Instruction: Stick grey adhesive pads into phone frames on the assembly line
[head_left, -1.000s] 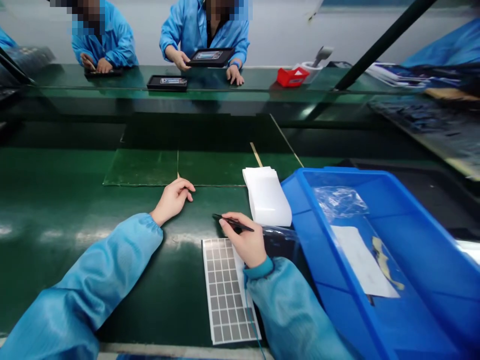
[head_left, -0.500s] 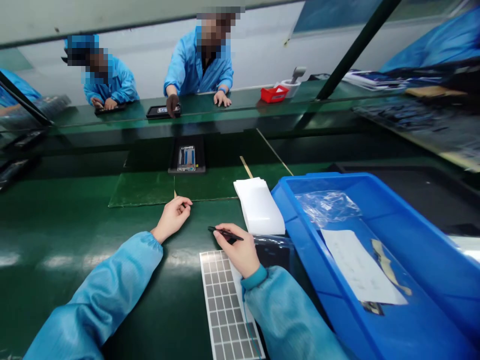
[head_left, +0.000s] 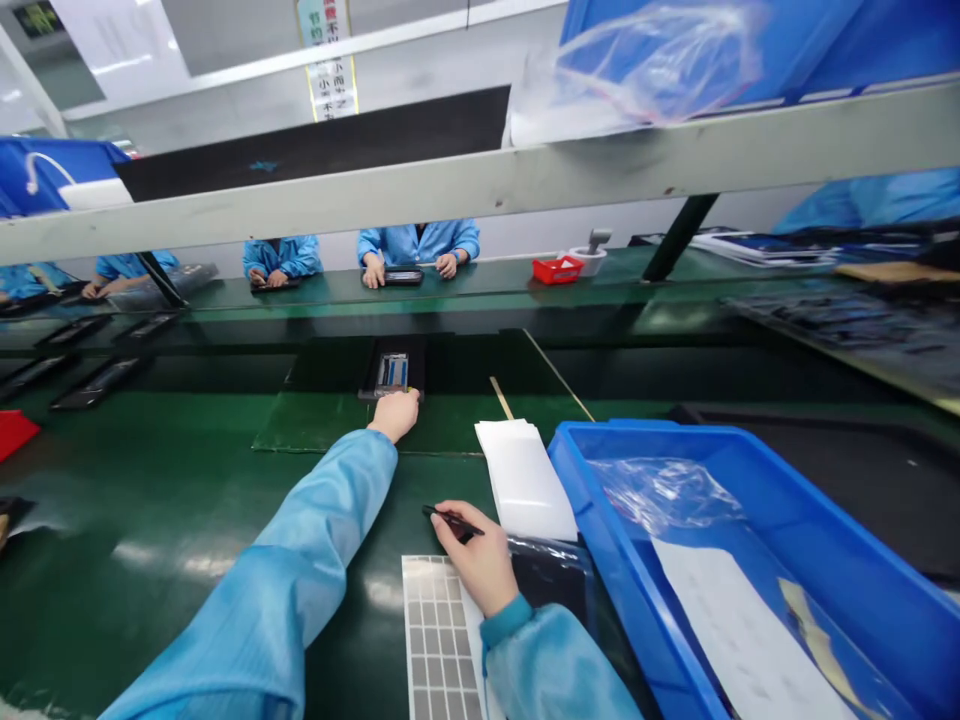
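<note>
Lower centre of the frame: light, stiff black tweezers [head_left: 453, 523] are pinched by the right hand [head_left: 476, 565], its fingers [head_left: 450, 542] closed, best held mid-shank. Centre: the left hand [head_left: 394, 416] is laid against a black tray [head_left: 416, 368]; any grip cannot be told.

A glossy light-blue smock sleeve [head_left: 277, 590] covers each arm, above a dark green conveyor belt [head_left: 150, 500] streaked with pale reflections. Slim black tweezers [head_left: 450, 519] contrast with a silver-grey sheet of squares in a white grid [head_left: 439, 640] and a stack of plain white foam sheets [head_left: 525, 480]. A vivid blue plastic bin [head_left: 592, 520] and a small red basket [head_left: 557, 270] supply the brightest colours.
</note>
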